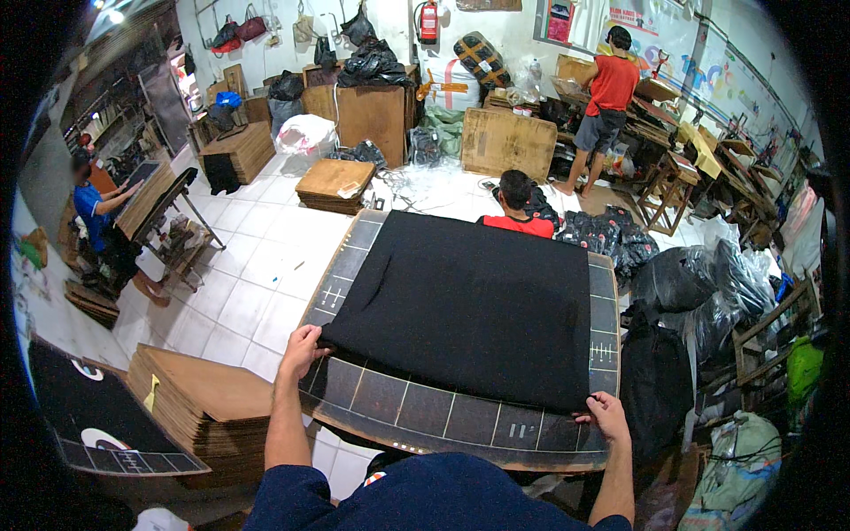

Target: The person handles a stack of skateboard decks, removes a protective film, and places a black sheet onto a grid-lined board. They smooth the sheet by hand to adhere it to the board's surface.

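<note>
A large piece of black cloth (469,301) lies over a dark board (425,403) marked with white grid lines, and covers most of it. My left hand (303,352) is closed on the cloth's near left corner, at the board's left edge. At the near right corner, my right hand (606,416) pinches the cloth between thumb and fingers. The near edge of the cloth runs between my hands, slightly wavy, with a strip of gridded board bare in front of it. Small creases show near its left side.
Left of me stand a stack of brown boards (212,380) and another dark gridded board (106,416). Black plastic bags (677,279) and a pale sack (739,469) crowd the right. Beyond the board sits a person in red (518,217); another person (606,88) stands behind, a third (97,208) works far left.
</note>
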{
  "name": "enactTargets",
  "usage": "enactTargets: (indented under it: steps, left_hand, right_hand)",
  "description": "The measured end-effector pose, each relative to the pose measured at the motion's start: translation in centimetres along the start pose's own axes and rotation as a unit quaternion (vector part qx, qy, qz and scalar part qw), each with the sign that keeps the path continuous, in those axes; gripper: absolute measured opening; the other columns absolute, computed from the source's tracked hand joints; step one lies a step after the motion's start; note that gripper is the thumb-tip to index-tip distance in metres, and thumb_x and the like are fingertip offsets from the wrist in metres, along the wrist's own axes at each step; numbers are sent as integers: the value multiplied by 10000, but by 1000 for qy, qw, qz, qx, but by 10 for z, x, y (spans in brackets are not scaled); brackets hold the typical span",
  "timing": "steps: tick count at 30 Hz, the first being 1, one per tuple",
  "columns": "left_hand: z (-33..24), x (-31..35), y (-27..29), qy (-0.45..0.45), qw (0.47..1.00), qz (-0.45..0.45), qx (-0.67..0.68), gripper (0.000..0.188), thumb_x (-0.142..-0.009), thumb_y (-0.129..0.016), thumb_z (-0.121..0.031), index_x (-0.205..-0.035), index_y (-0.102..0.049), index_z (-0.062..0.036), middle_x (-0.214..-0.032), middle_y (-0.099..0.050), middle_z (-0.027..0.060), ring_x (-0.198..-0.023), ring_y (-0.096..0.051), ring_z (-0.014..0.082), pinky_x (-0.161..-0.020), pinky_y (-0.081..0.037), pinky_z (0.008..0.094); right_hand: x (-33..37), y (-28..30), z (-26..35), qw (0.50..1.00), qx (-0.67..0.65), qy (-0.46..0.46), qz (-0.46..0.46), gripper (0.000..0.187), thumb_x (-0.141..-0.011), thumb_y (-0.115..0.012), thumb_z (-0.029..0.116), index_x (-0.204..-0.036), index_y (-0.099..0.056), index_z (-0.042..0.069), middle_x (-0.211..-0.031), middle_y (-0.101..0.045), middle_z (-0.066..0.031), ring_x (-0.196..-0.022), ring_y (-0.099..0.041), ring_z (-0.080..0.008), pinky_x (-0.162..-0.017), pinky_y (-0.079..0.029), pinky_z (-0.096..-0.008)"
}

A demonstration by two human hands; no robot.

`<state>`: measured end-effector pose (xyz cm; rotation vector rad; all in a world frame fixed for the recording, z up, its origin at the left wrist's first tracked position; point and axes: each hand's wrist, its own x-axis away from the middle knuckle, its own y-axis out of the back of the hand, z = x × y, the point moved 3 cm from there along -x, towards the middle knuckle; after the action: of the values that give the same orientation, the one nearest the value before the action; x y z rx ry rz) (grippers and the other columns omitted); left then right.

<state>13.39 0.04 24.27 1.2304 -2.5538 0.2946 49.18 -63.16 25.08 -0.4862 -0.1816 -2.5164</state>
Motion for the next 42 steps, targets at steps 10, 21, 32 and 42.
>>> enactTargets:
  steps: [10, 21, 32, 42]
  left_hand:
    - [8, 30, 13, 15, 1000, -3, -8, 206, -1099, -600, -249, -981, -621, -82, -783, -535, -32, -703, -570, 80, -772, -638, 374]
    - [10, 52, 20, 13, 1000, -15, -18, 209, -1112, -577, -241, -1027, -634, -59, -960, -664, 27, -868, -679, 143, -796, -639, 380]
    - [7, 57, 24, 21, 999, -18, -32, 208, -1108, -572, -231, -988, -624, -69, -774, -535, -42, -643, -547, 66, -720, -647, 353]
    - [7, 54, 28, 6, 998, -17, -54, 209, -1099, -594, -257, -988, -614, -81, -788, -579, -30, -671, -579, 75, -673, -629, 337]
  right_hand:
    - [27, -2, -9, 1000, 15, -12, 12, 162, -1079, -615, 102, -1119, -602, -54, -924, -683, -105, -821, -778, -314, -731, -671, -423]
    - [49, -8, -6, 998, 13, -50, 27, 190, -1072, -611, 89, -1145, -596, -86, -963, -701, -137, -881, -788, -348, -726, -669, -391]
    - [57, -18, 3, 995, 49, -77, 28, 254, -1082, -602, 92, -1201, -593, -133, -1016, -718, -178, -893, -794, -320, -682, -657, -333]
    - [58, -17, 4, 996, 27, -79, 20, 194, -1073, -611, 79, -1169, -617, -89, -987, -715, -141, -866, -796, -291, -674, -656, -355]
